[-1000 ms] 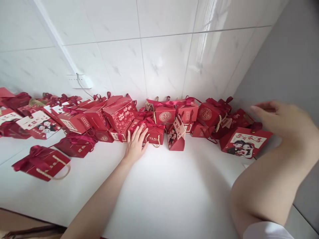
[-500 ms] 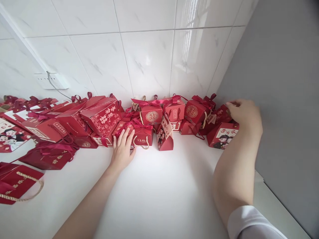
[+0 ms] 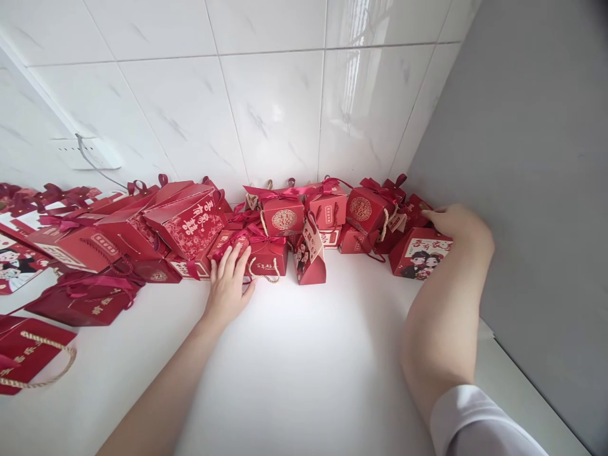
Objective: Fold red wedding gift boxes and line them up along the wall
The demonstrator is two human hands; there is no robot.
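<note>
Red gift boxes with ribbons line the counter along the wall. My left hand (image 3: 228,288) lies with outstretched fingers against the front of a red box (image 3: 219,243). Right beside its fingertips stands a box with a twisted rope handle (image 3: 270,259). A narrow, wedge-shaped box (image 3: 311,263) stands upright a little farther right. In the right corner, my right hand (image 3: 464,229) reaches behind a box with a cartoon couple (image 3: 418,258). Its thumb is at a dark red box (image 3: 417,208) leaning at the back. The other fingers of that hand are hidden.
A white tiled wall (image 3: 270,114) runs behind the boxes, and a grey panel (image 3: 532,190) bounds the right side. More boxes crowd the left, including one with a rope handle (image 3: 35,354) near the front. A cable hangs from a wall socket (image 3: 88,154).
My right hand has lowered slightly behind the cartoon-couple box, and its fingers have dropped out of sight. My left hand stays at the same box. The view has shifted a little.
</note>
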